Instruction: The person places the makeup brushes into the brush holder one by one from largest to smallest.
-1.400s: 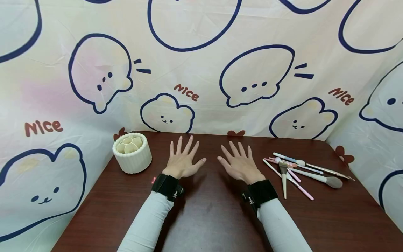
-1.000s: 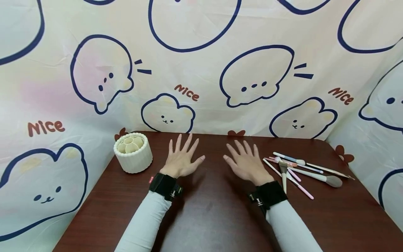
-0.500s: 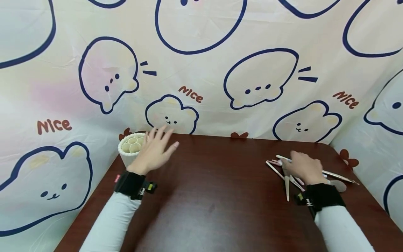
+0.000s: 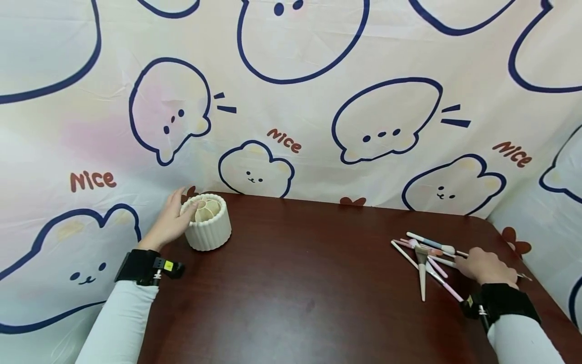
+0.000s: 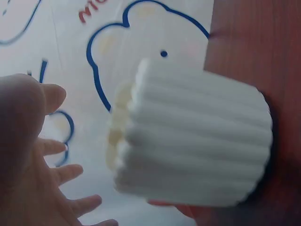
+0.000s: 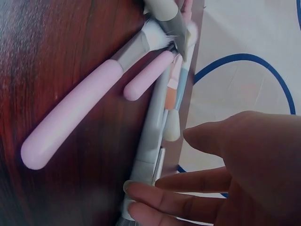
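Observation:
A white ribbed brush holder (image 4: 210,233) with several round compartments stands at the table's left back. My left hand (image 4: 169,222) is at its left rim, thumb overlapping the top in the head view; in the left wrist view the fingers are spread beside the holder (image 5: 197,136). At the right, my right hand (image 4: 486,268) reaches over a pile of makeup brushes. Its fingertips lie at the metal collar of a large white-handled brush (image 6: 146,146), the thumb apart from it. A beige flat-headed brush (image 4: 422,278) and a pink-handled brush (image 6: 70,115) lie nearby.
The dark brown table (image 4: 291,283) meets a cartoon-printed curtain (image 4: 313,116) at its back and sides. A blue-and-white brush (image 4: 432,242) and several other thin brushes cross each other in the pile, close to the right edge.
From flat, spread poses mid-table, both hands have moved outward: the left to the brush holder's left side, the right across the brushes to the pile's right end. The view has shifted slightly.

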Tool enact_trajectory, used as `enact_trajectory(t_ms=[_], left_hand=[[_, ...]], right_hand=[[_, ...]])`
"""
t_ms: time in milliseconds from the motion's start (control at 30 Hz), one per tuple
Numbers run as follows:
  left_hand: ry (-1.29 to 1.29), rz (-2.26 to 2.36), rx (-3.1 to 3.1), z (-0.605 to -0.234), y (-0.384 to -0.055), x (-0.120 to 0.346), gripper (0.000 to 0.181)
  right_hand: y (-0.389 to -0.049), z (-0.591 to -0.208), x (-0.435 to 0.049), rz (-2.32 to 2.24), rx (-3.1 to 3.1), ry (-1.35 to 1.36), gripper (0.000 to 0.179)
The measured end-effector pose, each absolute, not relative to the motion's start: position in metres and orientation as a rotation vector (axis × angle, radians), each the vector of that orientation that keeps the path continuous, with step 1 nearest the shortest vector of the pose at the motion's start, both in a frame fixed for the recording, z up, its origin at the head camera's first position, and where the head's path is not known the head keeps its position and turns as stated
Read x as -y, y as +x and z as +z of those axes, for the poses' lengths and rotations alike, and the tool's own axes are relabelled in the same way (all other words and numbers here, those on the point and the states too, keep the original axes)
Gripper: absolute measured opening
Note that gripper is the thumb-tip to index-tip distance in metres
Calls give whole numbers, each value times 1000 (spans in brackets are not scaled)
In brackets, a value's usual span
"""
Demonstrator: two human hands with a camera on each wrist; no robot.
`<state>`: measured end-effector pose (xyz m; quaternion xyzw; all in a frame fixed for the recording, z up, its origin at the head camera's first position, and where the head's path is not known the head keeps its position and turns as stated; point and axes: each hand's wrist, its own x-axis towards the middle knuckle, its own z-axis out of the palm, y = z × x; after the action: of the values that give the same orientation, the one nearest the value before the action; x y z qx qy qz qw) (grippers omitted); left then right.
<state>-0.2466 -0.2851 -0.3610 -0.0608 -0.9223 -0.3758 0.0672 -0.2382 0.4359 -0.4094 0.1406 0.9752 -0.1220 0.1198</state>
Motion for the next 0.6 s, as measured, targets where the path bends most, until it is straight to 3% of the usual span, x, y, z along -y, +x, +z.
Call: enact_trajectory(t_ms=[333,600], left_hand=[[101,-1493,2860,-391,-250,303,85],[148,-1679,2763,-396,-254,297,75]], right_hand=[[-234,-416,-436,-320,-2854,562,32],[-232,-414,-435,-253,-2857,689,47]])
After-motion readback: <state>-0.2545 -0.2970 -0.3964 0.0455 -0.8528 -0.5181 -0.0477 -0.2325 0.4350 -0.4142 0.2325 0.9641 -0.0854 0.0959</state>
